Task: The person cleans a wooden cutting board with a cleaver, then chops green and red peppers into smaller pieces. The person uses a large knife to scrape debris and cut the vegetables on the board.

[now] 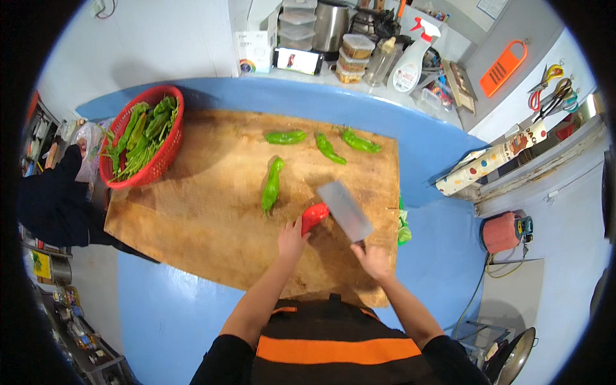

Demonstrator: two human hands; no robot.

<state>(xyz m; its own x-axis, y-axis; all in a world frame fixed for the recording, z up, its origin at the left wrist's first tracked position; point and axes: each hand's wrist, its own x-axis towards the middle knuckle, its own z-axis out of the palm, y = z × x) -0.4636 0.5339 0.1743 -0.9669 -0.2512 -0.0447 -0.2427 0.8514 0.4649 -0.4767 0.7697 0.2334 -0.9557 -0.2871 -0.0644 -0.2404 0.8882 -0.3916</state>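
Note:
A red pepper (pixel 315 215) lies on the large wooden cutting board (pixel 221 221), gripped at its near end by my left hand (pixel 291 242). My right hand (pixel 376 260) is closed round the handle of a cleaver (pixel 344 211). The wide steel blade slants up and left, and its edge is at the pepper's far end; whether it touches cannot be told. Beyond my left hand lies a long green pepper (pixel 272 185). Farther back on the board are three more green peppers: one on the left (pixel 286 137), one in the middle (pixel 330 149) and one on the right (pixel 361 141).
A red plastic basket (pixel 174 139) of green peppers and long green beans stands on the board's left end. Along the back ledge are a phone (pixel 298 61), stacked food containers (pixel 355 57) and a spray bottle (pixel 409 65). Scissors (pixel 548 79) and an orange grater (pixel 504 68) hang at right.

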